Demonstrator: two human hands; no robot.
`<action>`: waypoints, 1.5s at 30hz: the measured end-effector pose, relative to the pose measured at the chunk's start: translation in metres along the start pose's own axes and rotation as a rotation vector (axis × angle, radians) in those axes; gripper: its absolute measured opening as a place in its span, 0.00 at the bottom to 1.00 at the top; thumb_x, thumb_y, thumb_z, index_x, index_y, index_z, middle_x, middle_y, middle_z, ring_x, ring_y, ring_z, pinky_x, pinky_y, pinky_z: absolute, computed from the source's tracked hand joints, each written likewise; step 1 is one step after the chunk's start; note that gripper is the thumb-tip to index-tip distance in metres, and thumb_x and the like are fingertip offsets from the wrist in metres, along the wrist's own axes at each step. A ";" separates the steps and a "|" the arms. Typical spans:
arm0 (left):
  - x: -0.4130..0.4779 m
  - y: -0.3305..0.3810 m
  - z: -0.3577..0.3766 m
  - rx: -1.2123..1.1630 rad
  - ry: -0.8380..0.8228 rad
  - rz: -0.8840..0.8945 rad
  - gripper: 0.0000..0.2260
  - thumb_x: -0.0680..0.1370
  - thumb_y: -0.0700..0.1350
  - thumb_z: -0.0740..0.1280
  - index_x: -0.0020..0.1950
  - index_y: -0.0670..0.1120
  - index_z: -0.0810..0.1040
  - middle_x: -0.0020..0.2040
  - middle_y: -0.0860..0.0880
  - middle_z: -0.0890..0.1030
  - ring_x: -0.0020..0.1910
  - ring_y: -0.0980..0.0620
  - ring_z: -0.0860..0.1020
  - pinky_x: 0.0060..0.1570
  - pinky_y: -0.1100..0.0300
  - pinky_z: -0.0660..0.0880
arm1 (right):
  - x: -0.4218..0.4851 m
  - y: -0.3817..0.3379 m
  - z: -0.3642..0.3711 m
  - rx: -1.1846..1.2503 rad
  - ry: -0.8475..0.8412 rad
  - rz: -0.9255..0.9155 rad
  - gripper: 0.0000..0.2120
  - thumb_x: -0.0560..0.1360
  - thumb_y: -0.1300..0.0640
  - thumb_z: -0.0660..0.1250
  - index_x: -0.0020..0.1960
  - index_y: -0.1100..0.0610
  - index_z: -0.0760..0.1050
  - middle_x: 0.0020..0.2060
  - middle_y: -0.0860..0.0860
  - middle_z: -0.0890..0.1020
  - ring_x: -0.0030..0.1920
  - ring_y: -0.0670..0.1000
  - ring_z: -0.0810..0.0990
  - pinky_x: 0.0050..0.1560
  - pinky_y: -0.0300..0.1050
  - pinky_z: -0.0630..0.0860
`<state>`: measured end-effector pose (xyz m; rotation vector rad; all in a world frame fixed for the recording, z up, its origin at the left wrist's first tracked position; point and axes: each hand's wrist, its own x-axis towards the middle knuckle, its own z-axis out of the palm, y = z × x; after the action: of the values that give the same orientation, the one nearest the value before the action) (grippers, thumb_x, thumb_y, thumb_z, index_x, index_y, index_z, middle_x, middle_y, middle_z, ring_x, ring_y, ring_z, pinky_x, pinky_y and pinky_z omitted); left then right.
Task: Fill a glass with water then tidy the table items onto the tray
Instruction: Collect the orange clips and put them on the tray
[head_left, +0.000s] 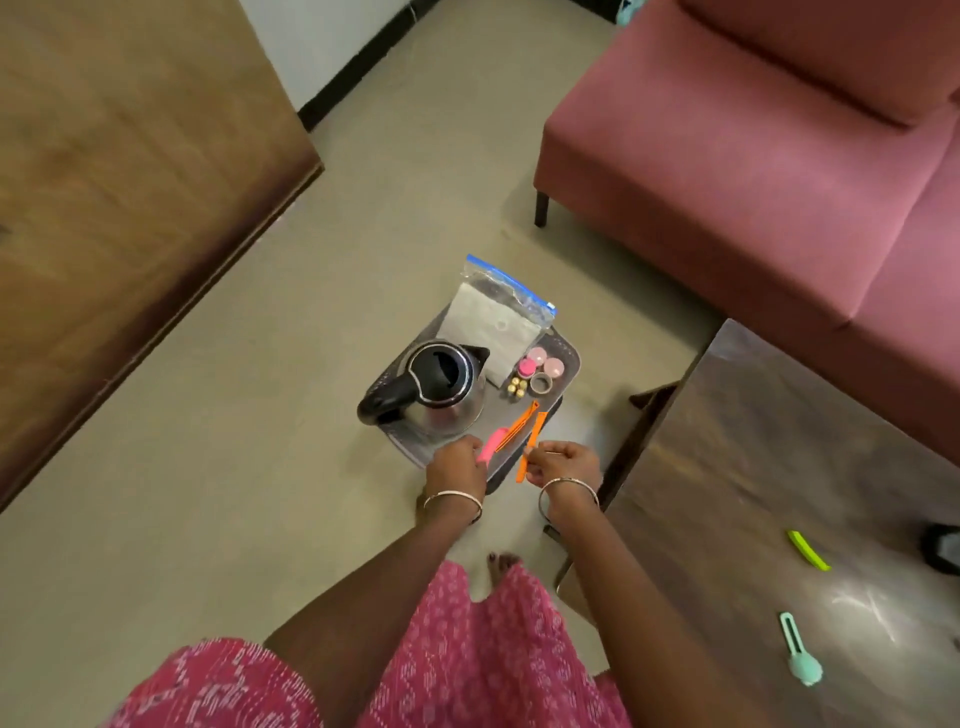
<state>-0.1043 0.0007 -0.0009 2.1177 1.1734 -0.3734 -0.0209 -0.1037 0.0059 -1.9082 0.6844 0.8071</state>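
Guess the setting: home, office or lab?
Probably a home living room: a pink sofa, a wooden table beside it, and a kettle on a tray set on the floor.

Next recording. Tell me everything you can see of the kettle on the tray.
The kettle has a shiny steel body, black handle and black top ringed in metal; whether the lid is shut is unclear. It stands upright on the left of the dark tray on the floor, spout toward the zip bag, handle jutting past the tray's edge. No hand touches it; the left hand, gripping a pink clip, is close to its base.
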 end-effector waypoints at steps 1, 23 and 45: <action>0.010 0.001 0.002 0.068 -0.020 0.039 0.10 0.77 0.44 0.65 0.56 0.47 0.80 0.51 0.43 0.83 0.53 0.41 0.80 0.48 0.51 0.74 | 0.005 -0.001 0.008 -0.047 0.058 0.000 0.06 0.67 0.66 0.76 0.37 0.60 0.80 0.36 0.60 0.84 0.32 0.56 0.81 0.36 0.46 0.82; 0.098 -0.002 0.080 0.346 -0.186 0.104 0.10 0.84 0.44 0.54 0.60 0.43 0.71 0.53 0.40 0.82 0.52 0.40 0.82 0.43 0.48 0.76 | 0.076 0.007 0.091 -0.496 0.399 0.043 0.06 0.71 0.55 0.66 0.41 0.52 0.82 0.39 0.54 0.84 0.42 0.61 0.83 0.38 0.44 0.75; 0.104 -0.014 0.093 0.422 -0.159 0.144 0.09 0.81 0.39 0.56 0.58 0.44 0.72 0.53 0.42 0.82 0.51 0.41 0.82 0.44 0.50 0.77 | 0.099 0.019 0.094 -0.730 0.233 -0.146 0.09 0.74 0.51 0.64 0.46 0.57 0.76 0.46 0.59 0.82 0.47 0.65 0.82 0.41 0.49 0.74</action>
<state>-0.0519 0.0084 -0.1310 2.4597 0.9010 -0.7625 0.0038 -0.0401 -0.1138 -2.7089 0.3976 0.8119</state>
